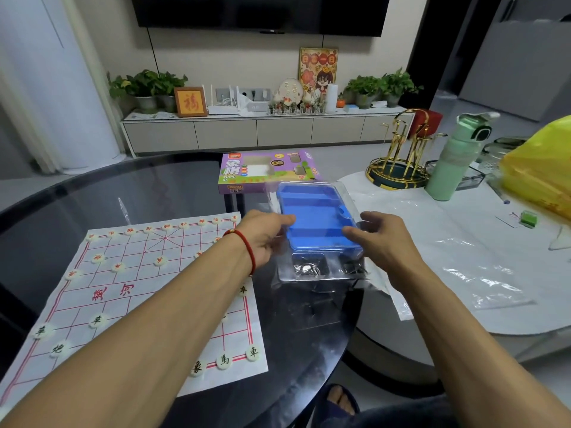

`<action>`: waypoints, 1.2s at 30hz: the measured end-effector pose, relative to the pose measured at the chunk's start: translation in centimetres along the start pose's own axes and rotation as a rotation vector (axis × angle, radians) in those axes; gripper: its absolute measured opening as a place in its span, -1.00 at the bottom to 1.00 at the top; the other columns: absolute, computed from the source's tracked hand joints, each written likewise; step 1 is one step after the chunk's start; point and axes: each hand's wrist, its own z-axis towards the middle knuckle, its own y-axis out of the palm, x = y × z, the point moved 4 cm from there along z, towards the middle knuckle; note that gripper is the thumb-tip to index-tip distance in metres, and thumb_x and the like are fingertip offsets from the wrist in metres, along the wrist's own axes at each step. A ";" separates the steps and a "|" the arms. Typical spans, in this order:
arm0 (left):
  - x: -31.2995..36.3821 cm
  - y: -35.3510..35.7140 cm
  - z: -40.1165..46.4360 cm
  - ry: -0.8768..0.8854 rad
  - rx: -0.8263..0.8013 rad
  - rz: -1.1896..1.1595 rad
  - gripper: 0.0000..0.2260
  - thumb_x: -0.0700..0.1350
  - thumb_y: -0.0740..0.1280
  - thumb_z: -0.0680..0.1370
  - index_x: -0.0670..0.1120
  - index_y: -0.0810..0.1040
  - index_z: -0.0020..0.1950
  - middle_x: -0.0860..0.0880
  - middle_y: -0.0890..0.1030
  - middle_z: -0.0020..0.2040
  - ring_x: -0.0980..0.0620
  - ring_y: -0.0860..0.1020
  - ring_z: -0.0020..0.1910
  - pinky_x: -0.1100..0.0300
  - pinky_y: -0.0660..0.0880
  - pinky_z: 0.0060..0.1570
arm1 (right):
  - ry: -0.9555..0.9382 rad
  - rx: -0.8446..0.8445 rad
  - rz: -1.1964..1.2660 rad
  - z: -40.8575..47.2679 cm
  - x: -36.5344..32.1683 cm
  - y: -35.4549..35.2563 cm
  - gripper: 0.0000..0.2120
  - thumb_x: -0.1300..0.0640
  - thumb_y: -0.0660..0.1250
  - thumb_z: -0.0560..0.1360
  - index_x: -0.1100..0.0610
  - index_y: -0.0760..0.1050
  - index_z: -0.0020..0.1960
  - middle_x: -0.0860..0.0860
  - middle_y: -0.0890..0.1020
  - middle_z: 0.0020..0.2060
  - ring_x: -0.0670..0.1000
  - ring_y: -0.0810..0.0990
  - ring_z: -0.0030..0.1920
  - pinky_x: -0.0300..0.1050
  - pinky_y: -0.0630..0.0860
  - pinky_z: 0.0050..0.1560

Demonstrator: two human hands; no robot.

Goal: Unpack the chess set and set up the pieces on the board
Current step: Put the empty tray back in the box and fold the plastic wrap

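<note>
Both hands (268, 239) gripping blue tray (315, 217), lengthwise away

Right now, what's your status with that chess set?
Left hand and right hand gripping blue tray. Pieces partly placed on board. Nothing blocking.

Both hands on the tray

Left hand (265, 239) and right hand (381, 242) gripping blue tray (315, 217) beside board (139, 291), pieces partly placed.

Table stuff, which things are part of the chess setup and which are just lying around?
Job: chess mat, pieces, blue tray between left hand and right hand, purple box.
Lying about: green bottle, yellow bag, gold rack.
</note>
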 end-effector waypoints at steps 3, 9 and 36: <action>0.3 0.0 -0.1 0.017 -0.020 -0.007 -0.79 -0.23 0.43 0.54 -0.24 0.59 0.15 -0.24 0.67 0.11 -0.21 0.66 0.08 -0.26 0.60 0.04 | 0.010 -0.004 0.008 -0.1 -0.4 0.3 -0.37 0.04 0.47 0.51 0.17 0.35 0.51 0.11 0.54 0.35 0.10 0.56 0.14 -0.23 0.55 -0.32; 0.4 -0.8 0.5 0.064 0.031 -0.025 -0.83 -0.31 0.40 0.55 -0.25 0.56 0.13 -0.21 0.69 0.02 -0.11 0.71 -0.13 0.04 0.65 -0.30 | -0.021 -0.029 0.026 0.0 -0.8 0.3 -0.40 -0.03 0.44 0.54 0.13 0.37 0.50 0.07 0.54 0.36 0.07 0.54 0.15 -0.19 0.57 -0.27; 3.0 2.3 3.8 0.058 0.016 -0.399 -0.72 -0.38 0.29 0.57 -0.26 0.42 0.28 -0.19 0.51 -0.19 -0.17 0.62 -0.20 -0.07 0.59 -0.51 | 0.291 -0.155 1.168 0.6 -2.8 4.7 -0.62 0.02 0.48 0.49 0.19 0.56 0.21 0.24 0.68 0.12 0.18 0.65 0.08 0.17 0.55 0.28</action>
